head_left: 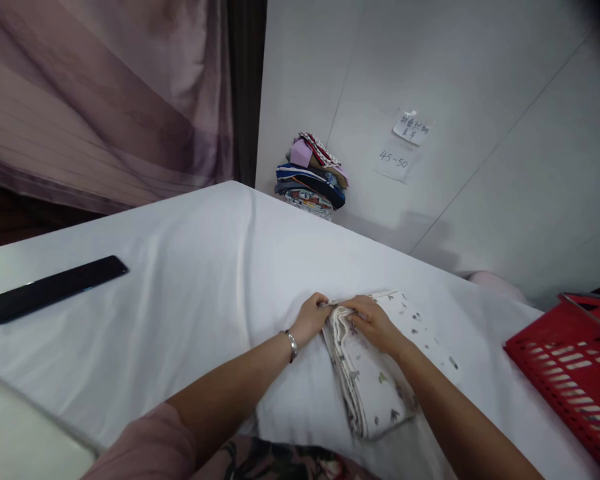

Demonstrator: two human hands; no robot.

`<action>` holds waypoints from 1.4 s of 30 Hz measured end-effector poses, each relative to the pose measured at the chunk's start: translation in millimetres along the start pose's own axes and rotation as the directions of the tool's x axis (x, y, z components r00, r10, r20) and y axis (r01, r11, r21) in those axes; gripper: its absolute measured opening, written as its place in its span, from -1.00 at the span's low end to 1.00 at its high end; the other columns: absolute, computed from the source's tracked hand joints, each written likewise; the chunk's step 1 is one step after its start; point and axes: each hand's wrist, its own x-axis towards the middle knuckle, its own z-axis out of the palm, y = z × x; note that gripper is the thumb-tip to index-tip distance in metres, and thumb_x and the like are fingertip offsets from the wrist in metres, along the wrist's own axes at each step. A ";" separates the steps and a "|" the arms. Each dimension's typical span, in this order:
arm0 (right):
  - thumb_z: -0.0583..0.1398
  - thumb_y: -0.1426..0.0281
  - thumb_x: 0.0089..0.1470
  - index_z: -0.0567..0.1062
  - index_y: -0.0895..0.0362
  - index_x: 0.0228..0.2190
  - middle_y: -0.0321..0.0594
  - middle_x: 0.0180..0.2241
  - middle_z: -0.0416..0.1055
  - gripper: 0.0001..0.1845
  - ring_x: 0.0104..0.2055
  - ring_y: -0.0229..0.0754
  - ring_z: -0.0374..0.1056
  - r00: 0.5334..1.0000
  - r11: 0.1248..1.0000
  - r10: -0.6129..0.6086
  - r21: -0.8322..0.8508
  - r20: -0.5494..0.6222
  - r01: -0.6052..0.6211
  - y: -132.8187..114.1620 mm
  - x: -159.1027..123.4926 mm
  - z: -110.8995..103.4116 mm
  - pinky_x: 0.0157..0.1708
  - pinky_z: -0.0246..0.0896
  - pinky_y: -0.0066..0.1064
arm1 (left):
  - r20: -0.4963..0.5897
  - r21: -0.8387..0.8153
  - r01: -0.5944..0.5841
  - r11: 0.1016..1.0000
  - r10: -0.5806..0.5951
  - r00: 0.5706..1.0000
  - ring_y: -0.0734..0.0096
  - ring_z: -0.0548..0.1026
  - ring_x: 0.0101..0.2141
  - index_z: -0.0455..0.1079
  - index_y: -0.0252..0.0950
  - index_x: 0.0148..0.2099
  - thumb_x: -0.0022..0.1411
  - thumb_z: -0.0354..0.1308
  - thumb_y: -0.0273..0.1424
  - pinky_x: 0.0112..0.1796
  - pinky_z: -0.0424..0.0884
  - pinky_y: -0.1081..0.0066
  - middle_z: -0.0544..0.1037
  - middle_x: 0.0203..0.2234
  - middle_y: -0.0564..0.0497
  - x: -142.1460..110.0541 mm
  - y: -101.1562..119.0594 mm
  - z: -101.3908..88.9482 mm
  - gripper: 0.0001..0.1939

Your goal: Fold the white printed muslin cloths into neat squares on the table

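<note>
A white cloth (375,380) with small leaf-like prints lies on the white-covered surface, folded into several layers on its near side. Part of it spreads flat beyond my right forearm. At the cloth's far left corner, my left hand (313,319) pinches the edge between thumb and fingers; a silver bracelet circles that wrist. Just right of it, my right hand (373,323) grips the top of the folded layers, thumb and fingers closed on the fabric. Both hands are close together, and the fingertips are partly hidden by the cloth.
A black phone-like slab (55,288) lies at the left on the white sheet (190,267). Right of me stands a red plastic basket (570,367). Beyond the far edge is a stack of folded clothes (310,177) against the wall, which bears handwritten notes (394,161). A pinkish curtain (105,100) hangs left.
</note>
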 end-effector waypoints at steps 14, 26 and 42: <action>0.09 0.60 -0.10 0.48 0.01 -0.24 -0.22 0.01 0.28 -0.61 0.06 -0.12 0.15 0.991 0.991 0.120 0.044 0.062 -0.123 0.1 21.9 7.5 0.02 0.07 -0.21 | 0.043 -0.136 -0.130 0.982 0.137 0.990 0.44 0.36 -0.42 0.35 -0.32 -0.38 0.01 0.07 -0.37 -0.36 0.27 0.45 0.43 -0.47 0.06 -4.8 -4.2 -7.8 -0.88; 0.08 0.60 -0.10 0.45 0.05 -0.17 -0.21 -0.22 0.41 -0.57 -0.15 -0.15 0.28 0.990 0.991 0.089 0.091 0.111 -0.100 0.3 23.6 1.5 -0.10 0.15 -0.27 | 0.091 -0.228 0.017 0.974 0.003 0.996 0.44 0.41 -0.42 0.34 -0.33 -0.26 0.01 0.10 -0.40 -0.40 0.34 0.45 0.46 -0.41 0.00 -1.8 -0.4 -17.8 -0.80; 0.19 0.38 -0.08 0.44 0.10 -0.22 -0.26 -0.28 0.43 -0.70 -0.25 -0.20 0.33 0.881 0.827 0.188 0.414 0.434 -0.380 -19.5 25.9 -55.0 -0.24 0.22 -0.35 | 0.090 -0.242 -0.040 0.969 0.063 0.994 0.55 0.33 -0.55 0.23 -0.33 -0.04 -0.01 0.12 -0.48 -0.51 0.25 0.53 0.35 -0.57 0.14 -6.4 19.0 -4.7 -0.58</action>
